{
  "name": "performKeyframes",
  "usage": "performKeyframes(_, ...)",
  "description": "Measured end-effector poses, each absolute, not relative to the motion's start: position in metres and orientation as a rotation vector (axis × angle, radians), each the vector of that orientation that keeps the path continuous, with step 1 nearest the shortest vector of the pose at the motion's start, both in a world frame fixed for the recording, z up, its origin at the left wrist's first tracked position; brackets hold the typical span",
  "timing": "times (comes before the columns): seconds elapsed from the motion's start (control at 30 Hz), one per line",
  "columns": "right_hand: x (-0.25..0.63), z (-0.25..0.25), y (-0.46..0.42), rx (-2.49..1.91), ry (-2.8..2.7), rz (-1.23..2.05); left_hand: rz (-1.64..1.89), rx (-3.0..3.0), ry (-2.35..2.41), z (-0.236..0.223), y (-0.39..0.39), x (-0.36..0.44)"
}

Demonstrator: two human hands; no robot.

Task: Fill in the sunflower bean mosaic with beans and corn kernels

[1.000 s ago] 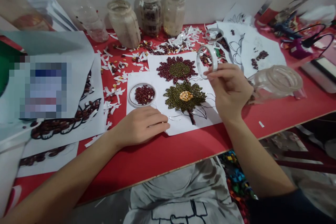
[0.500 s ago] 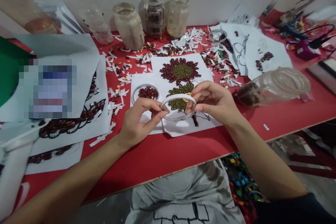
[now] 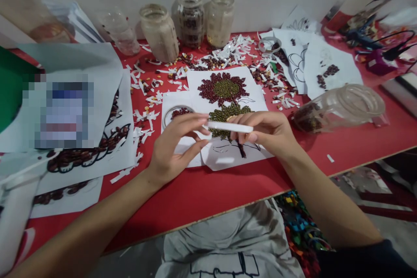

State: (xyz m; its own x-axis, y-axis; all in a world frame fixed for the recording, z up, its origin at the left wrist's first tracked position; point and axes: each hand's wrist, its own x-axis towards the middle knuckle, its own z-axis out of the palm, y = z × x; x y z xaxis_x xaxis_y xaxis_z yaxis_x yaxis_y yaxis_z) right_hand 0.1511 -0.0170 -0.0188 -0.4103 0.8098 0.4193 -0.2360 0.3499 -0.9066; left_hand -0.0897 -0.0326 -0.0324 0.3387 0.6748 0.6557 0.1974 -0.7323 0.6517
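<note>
A: "Your left hand (image 3: pixel 171 150) is at the nine-o'clock edge of the white ring (image 3: pixel 230 127); I can't tell its grip."

B: "Toward twelve, red flower (image 3: pixel 223 88) and green flower (image 3: pixel 224 114) look seed-filled, leaf outlines (image 3: pixel 253 144) bare. Your right hand (image 3: pixel 270 132) pinches the ring at three."

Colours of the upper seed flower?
Upper seed flower: dark red petals around a green centre. Head view shows it best.

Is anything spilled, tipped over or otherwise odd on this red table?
Yes. Loose beans and white paper shreds lie mixed across the far part of the table, which looks like a spill or leftover mess. A glass jar on the right lies on its side, beans inside, unlike the upright jars behind.
</note>
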Motion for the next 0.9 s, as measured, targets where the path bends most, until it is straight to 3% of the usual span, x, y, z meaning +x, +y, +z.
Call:
performKeyframes(0.2, 0.154, -0.021, -0.013, -0.695, -1.452, 0.937, 1.151, 2.491, 0.906, -0.032, -0.027, -0.089)
performKeyframes(0.47, 0.147, -0.015, -0.017, -0.763, -1.441, 1.054, 0.760, 2.897, 0.798, -0.041, -0.023, -0.079)
performKeyframes(0.9, 0.147, -0.015, -0.018, -0.772, -1.465, 1.082, 0.691, 2.926, 0.832, -0.043, -0.023, -0.078)
